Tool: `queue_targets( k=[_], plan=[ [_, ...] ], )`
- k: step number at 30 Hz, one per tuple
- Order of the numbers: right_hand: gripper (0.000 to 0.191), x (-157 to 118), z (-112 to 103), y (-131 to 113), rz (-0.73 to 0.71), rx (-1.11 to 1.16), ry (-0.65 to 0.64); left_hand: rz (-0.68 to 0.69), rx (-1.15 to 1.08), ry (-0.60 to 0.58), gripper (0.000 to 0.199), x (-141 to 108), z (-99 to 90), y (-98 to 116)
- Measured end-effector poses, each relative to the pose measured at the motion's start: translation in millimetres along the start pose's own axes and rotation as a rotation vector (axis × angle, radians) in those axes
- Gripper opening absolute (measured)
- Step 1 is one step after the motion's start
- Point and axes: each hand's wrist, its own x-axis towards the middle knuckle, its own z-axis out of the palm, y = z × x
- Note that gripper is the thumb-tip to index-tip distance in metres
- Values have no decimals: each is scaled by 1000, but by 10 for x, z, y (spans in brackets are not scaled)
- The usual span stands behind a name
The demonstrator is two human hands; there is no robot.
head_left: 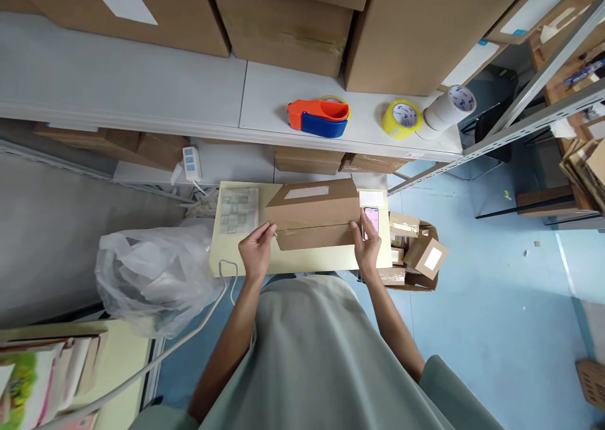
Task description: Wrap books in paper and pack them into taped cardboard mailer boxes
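A closed brown cardboard box [314,212] with a white label on its top face is tilted over the pale yellow table [236,253]. At its left end my left hand [258,247] pinches the edge, thumb and forefinger together near the taped seam. My right hand [366,244] grips the right end, thumb on the near side and fingers along the end. Just beyond those fingers a phone [372,220] with a lit pink screen lies on the table. A sheet with printed pictures [239,210] lies left of the box.
An orange and blue tape dispenser [319,118], a yellow tape roll [401,118] and white rolls [450,110] stand on the shelf [179,83] ahead. Plastic bags [155,266] bulge at the left; a carton of small boxes [416,286] sits right. A white cable [189,337] crosses lower left.
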Motion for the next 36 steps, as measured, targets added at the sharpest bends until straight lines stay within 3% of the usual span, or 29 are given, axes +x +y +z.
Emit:
queue_targets(
  k=[3,6,12,16,21,26,31,36],
  plan=[
    [55,-25,74,326,74,36,-13,2,31,-10,38,-73,29,-115],
    [50,-179,206,665,195,115,-129,-42,64,-34,34,-107,60,-311],
    [47,-542,385,1164,322,130,-285,-177,226,-209,39,-84,-1,-810],
    [41,-410,379,1356,297,86,-353,-213,388,-320,40,30,-45,-969],
    [55,68,424,1304,261,182,-168,-61,291,-258,59,335,107,-830],
    [75,379,531,1047,247,215,-172,6,154,-319,86,572,349,-527],
    [86,345,365,873,238,215,-144,89,179,-220,88,547,314,-328],
    [82,186,139,788,242,319,-139,163,95,-240,88,371,132,-347]
  ],
)
